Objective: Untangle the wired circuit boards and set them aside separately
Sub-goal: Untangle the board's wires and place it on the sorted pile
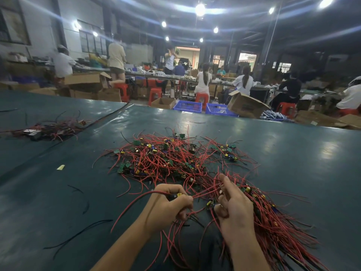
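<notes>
A tangled heap of small green circuit boards with red and black wires (168,159) lies in the middle of the dark green table (283,153). My left hand (170,206) grips one wired board, whose yellow and blue parts (176,195) show between its fingers, and red wires trail out on both sides. My right hand (232,208) holds a thick bundle of wired boards (273,218) that fans out to the lower right, with its forefinger raised toward the heap.
A second, smaller pile of wired boards (48,129) lies at the far left of the table. Loose black wires (78,233) and a yellowish scrap (61,167) lie at the left. Beyond the far edge stand cardboard boxes, blue crates (187,105), red stools and several workers.
</notes>
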`<state>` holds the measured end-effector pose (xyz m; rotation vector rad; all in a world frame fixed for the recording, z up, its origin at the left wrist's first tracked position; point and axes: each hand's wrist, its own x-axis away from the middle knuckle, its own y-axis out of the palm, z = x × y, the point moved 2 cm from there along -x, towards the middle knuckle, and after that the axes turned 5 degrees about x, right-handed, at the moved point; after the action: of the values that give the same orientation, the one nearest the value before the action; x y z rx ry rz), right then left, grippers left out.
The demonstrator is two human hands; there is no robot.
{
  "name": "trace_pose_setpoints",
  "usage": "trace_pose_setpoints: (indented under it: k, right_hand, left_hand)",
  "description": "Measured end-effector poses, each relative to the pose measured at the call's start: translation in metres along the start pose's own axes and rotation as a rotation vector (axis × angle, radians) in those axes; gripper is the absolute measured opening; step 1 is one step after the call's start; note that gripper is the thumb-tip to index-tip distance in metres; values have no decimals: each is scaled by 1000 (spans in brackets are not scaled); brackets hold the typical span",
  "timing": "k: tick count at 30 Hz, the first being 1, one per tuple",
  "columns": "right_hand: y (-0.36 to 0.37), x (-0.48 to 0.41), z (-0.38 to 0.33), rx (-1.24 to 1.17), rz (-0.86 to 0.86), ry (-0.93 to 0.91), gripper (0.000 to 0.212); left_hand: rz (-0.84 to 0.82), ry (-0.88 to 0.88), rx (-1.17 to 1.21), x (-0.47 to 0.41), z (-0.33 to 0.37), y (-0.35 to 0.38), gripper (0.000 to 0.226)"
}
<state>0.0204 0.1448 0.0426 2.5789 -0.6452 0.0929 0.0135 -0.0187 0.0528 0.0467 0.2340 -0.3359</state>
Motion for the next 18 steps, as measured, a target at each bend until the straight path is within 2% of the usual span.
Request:
trace_pose_setpoints:
  k: [4,8,12,15,18]
  right_hand:
    - [13,10,11,67,-108,68,42]
    - [31,26,27,286,-321,76,29]
    - [27,23,22,314,-234,20,39]
    - [15,13,15,212,-132,7,41]
    - [11,8,14,145,-64,-44,42]
  left_hand:
    - [90,-16,53,-2,0,-6,35]
    - [98,-31,50,-2,-2,-4,45]
    - [57,-69,20,-2,-4,-2,41]
    - [23,-101,30,-1,-2,3,27]
    - [27,-139,60,0,-3,3,29]
